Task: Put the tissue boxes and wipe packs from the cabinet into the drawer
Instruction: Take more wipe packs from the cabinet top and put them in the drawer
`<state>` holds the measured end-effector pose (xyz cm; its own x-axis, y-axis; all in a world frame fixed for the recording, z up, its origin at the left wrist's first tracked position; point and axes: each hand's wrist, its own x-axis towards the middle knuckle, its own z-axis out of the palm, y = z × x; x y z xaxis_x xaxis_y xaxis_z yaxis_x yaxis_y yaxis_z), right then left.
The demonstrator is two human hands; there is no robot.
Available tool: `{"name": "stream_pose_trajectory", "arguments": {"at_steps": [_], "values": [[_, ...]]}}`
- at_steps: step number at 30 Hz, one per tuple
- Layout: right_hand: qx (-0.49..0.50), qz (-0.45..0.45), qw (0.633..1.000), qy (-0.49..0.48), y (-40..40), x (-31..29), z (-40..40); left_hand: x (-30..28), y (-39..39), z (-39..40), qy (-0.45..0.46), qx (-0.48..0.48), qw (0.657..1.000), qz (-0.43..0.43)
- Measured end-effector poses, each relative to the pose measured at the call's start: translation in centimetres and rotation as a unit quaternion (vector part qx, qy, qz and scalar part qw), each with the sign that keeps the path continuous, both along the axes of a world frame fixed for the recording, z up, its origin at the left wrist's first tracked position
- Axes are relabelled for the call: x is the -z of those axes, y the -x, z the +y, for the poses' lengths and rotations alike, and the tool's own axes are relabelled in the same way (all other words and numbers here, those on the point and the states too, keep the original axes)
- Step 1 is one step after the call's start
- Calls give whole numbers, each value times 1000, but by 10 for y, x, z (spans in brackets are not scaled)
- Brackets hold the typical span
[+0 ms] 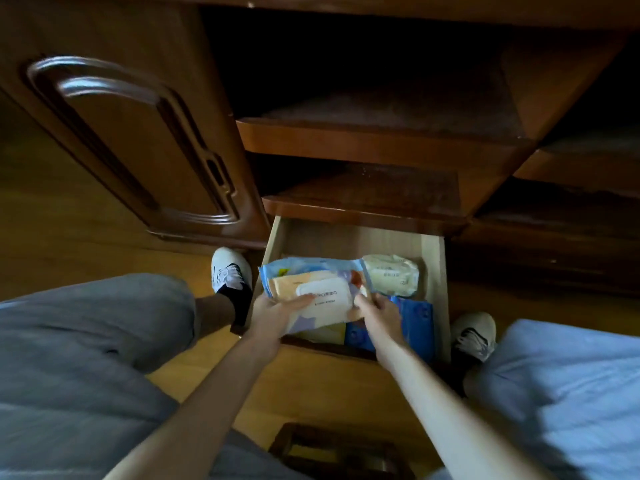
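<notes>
The wooden drawer stands pulled out under the dark cabinet shelves. Over its front half I hold a wipe pack with a white flap lid, tilted. My left hand grips its lower left edge, thumb on top. My right hand pinches its right edge. Behind that pack, a blue-edged pack lies in the drawer. A pale green wipe pack sits at the back right. A blue tissue box lies at the front right, partly behind my right wrist.
The cabinet door hangs open to the left. Both shelves above the drawer look bare and dark. My feet in white shoes flank the drawer on the wooden floor. A small dark stool is below my arms.
</notes>
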<state>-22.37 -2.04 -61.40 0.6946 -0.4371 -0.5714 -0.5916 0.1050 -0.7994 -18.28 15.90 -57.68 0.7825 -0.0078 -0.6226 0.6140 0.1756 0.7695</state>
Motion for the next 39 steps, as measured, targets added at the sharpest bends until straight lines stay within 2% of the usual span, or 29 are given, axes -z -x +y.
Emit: {"name": "stream_pose_trajectory", "arguments": {"at_steps": [2, 5, 7, 10, 15, 20, 23, 27, 31, 34, 38, 39], "values": [[-56, 18, 998, -19, -3, 8, -1, 3, -16, 13, -26, -5, 1000, -11], [-47, -8, 999, 4, -21, 15, -1, -3, -45, 39, -58, -46, 996, -52], [-72, -9, 996, 48, -40, 21, -5, -8, -61, 60, -87, -81, 990, -73], [-176, 14, 975, 138, -70, 37, -11, -8, -70, 86, -115, -107, 984, -82], [-249, 107, 952, 145, -108, 65, -7, 1, -66, 93, -102, -153, 981, -68], [-296, 204, 927, 106, -145, 78, 3, 8, -68, 90, -116, -142, 981, -60], [-264, 211, 940, 41, -156, 82, 6, 8, -73, 85, -122, -144, 980, -58], [-176, 161, 971, -11, -152, 88, 6, 8, -74, 83, -121, -136, 981, -59], [-167, 100, 980, 28, -139, 79, 3, 7, -73, 81, -122, -135, 980, -78], [-122, 54, 991, -4, -121, 63, -15, 4, -75, 80, -125, -146, 977, -88], [-49, 6, 995, 92, -94, 41, -59, 1, -73, 75, -131, -154, 974, -104], [-27, -13, 996, 83, -88, 37, -70, -1, -72, 72, -131, -153, 973, -111]]}}
